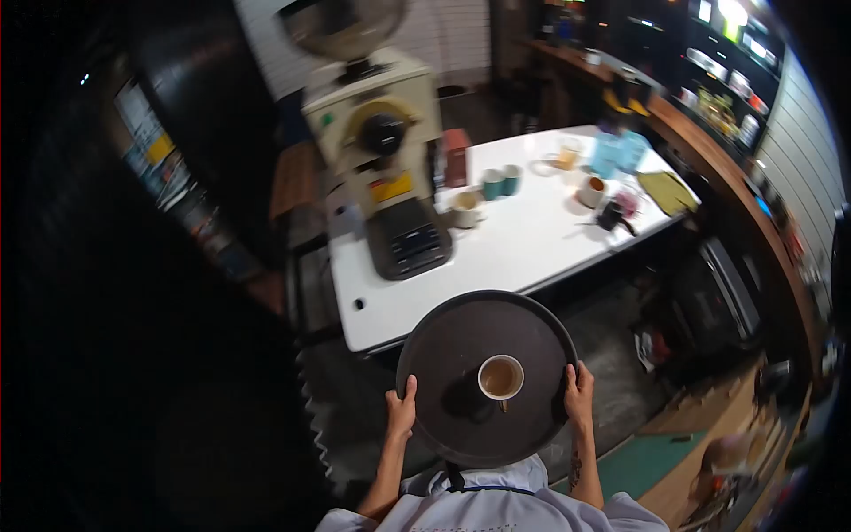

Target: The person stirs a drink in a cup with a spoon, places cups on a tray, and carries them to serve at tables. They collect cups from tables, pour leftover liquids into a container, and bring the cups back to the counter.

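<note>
A round dark serving tray [496, 324] is held level in front of my body. My left hand [402, 410] grips its left rim, thumb on top and the other fingers out of sight beneath. On the right rim, my right hand [579, 395] holds in the same way. Near the tray's middle stands a white cup [501, 379] of brown, milky-looking drink, its handle pointing toward me. Neither hand touches the cup.
Beyond the tray is a white table [532, 239] bearing a large cream grinder-like machine [377, 133], a mug [465, 210], teal cups [502, 183], blue glasses [618, 152] and a green cloth [667, 192]. A wooden counter [691, 129] runs along the right.
</note>
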### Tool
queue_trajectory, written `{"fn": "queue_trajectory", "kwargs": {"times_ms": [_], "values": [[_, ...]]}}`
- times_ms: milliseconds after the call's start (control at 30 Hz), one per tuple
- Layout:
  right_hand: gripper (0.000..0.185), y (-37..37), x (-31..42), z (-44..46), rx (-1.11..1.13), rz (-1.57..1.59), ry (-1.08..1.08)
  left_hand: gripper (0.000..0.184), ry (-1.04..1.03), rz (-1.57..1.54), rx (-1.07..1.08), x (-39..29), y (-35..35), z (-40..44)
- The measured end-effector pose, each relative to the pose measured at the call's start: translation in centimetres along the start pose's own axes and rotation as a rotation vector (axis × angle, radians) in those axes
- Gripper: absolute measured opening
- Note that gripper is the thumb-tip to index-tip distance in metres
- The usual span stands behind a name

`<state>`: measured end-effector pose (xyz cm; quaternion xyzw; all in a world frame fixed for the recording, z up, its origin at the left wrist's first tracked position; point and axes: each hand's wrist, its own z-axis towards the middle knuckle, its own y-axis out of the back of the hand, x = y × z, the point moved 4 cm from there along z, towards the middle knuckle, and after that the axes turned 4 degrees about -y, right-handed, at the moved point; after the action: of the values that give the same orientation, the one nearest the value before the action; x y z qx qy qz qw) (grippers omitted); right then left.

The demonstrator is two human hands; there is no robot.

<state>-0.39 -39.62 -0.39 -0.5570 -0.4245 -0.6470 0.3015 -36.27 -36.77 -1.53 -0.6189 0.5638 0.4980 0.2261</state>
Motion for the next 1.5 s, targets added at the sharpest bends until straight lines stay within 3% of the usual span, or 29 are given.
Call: {"fn": "queue_trajectory", "kwargs": {"times_ms": [33,100,167,300,400,500,567,633,700,767,833,967,1100,1167,1333,1433,1500], "values": [[0.026,-2.1,0.5,0.4,0.062,-0.004,0.005,0.071,0.027,-0.021,-0.053,0.5,2.3,0.1],[0.029,-6.4,1.0,1.3,0.22,-0.116,-0.073,0.091,0.128,-0.038,-0.074,1.5,6.2,0.3],[0.034,-11.3,0.0,2.1,0.289,-0.163,-0.076,0.091,0.144,-0.114,-0.168,2.1,9.7,0.4],[0.054,-20.6,1.2,2.6,0.495,-0.259,-0.141,0.087,0.23,-0.146,-0.35,5.4,16.2,1.1],[0.058,-28.1,3.6,1.6,0.493,-0.171,-0.051,0.081,0.201,-0.172,-0.536,6.6,20.9,2.6],[0.058,-34.8,4.8,1.5,0.58,-0.284,0.021,0.078,0.12,-0.255,-0.516,6.5,25.0,5.1],[0.057,-39.3,6.7,1.5,0.521,-0.254,0.075,0.071,0.188,-0.174,-0.654,6.0,27.6,7.1],[0.055,-42.8,9.8,1.0,0.664,-0.272,0.024,0.067,0.191,-0.176,-0.689,4.5,30.1,8.9],[0.053,-46.6,9.1,1.3,0.575,-0.228,0.119,0.064,0.227,-0.181,-0.631,4.5,32.9,12.1],[0.056,-49.4,8.0,1.4,0.589,-0.265,0.052,0.075,0.216,-0.158,-0.571,3.4,35.1,14.3],[0.061,-51.7,8.4,1.1,0.599,-0.304,-0.027,0.087,0.385,-0.094,-0.635,4.0,37.1,16.7],[0.054,-56.7,8.5,1.2,0.44,-0.243,-0.048,0.096,0.354,-0.098,-0.584,2.9,40.8,22.1],[0.051,-60.9,9.5,1.8,0.369,-0.281,-0.035,0.091,0.311,-0.069,-0.481,0.0,44.1,29.1],[0.05,-63.1,9.5,1.7,0.388,-0.232,-0.067,0.085,0.187,-0.074,-0.423,0.1,46.0,33.0],[0.051,-67.6,9.1,0.2,0.195,-0.228,-0.1,0.072,0.094,0.008,-0.345,-3.3,49.9,41.2],[0.041,-69.9,10.0,0.0,-0.063,-0.231,-0.008,0.058,0.013,0.105,-0.337,-5.2,51.5,46.0],[0.032,-71.2,11.7,0.4,-0.007,-0.256,-0.045,0.052,-0.035,0.073,-0.214,-7.3,52.3,48.3]]}}
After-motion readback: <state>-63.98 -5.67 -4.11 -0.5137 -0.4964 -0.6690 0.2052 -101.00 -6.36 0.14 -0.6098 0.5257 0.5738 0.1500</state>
